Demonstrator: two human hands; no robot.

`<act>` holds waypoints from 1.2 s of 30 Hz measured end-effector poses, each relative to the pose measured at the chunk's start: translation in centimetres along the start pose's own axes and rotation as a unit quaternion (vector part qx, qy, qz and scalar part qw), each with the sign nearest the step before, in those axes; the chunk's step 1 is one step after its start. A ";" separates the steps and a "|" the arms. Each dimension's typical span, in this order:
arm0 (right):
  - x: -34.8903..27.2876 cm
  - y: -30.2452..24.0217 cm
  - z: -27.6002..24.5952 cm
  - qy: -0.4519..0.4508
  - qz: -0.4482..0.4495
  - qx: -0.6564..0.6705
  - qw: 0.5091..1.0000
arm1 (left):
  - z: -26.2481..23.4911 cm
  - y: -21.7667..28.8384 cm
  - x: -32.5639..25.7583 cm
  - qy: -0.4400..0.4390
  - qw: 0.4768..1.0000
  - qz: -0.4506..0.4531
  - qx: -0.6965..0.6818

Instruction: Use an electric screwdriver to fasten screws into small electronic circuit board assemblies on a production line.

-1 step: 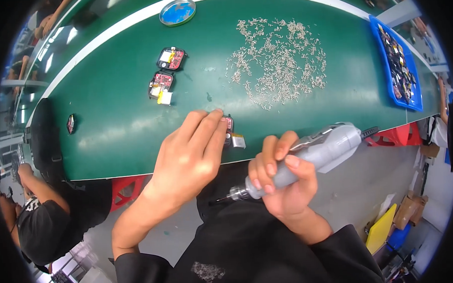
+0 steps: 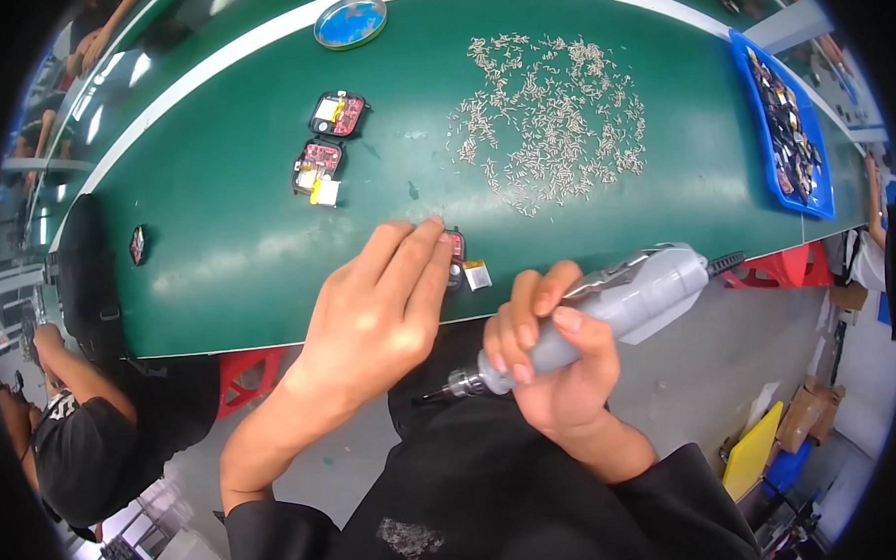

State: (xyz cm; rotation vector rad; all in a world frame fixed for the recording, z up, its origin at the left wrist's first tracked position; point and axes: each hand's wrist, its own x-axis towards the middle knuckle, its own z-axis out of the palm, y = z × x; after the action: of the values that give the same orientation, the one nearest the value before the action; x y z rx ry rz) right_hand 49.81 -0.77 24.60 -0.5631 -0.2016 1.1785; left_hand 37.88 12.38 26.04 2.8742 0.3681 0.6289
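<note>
The small black-cased device (image 2: 455,247) with a red circuit board lies on the green table (image 2: 212,318) close to its near edge, partly covered by the fingers of the left hand (image 2: 375,307). The strip that shows runs roughly away from the person; with the rest hidden, its true long axis cannot be told. A silver battery pouch (image 2: 477,275) sits at its right side, toward the near end. The left hand is clearly the nearer one: it comes in from the device's left, fingers pressed together and tips bent down over the case, though whether they pinch it or merely steady it cannot be told. The right hand (image 2: 559,360) wraps its fingers and thumb around a grey electric screwdriver (image 2: 627,308), well apart from the device. From that hand the device lies leftward and farther from the body, while the tool's long axis slants from upper right to lower left, so its bit points past the near edge, not at the case. Farther out, two similar open devices (image 2: 340,114) (image 2: 318,168) lie beyond the left hand, loose screws (image 2: 561,128) spread to their right, a round tin (image 2: 385,22) stands near the far edge, and a blue tray (image 2: 826,200) of parts sits at the right.
</note>
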 end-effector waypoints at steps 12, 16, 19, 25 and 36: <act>0.4 -0.9 0.2 -0.009 0.038 -0.062 0.997 | 0.6 1.2 -1.3 0.020 0.999 0.045 0.017; 2.3 -5.5 1.6 -0.122 -0.048 -0.102 0.986 | 0.1 2.0 -1.4 -0.017 0.999 -0.011 -0.028; 4.0 -6.9 2.6 -0.141 -0.086 -0.137 0.977 | 0.0 1.6 -1.9 -0.025 0.999 0.025 0.008; 6.2 -6.7 2.7 -0.172 -0.088 -0.193 0.962 | 0.9 1.9 -2.3 0.006 0.999 0.027 0.040; 6.9 -5.8 2.2 -0.197 -0.056 -0.242 0.948 | 0.7 2.1 -2.4 -0.011 0.999 -0.020 -0.036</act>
State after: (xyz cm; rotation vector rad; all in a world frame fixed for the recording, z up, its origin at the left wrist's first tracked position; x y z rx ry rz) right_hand 56.24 4.71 28.50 -0.7280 -0.8726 1.1235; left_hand 36.45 9.66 24.91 2.7961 0.3921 0.5917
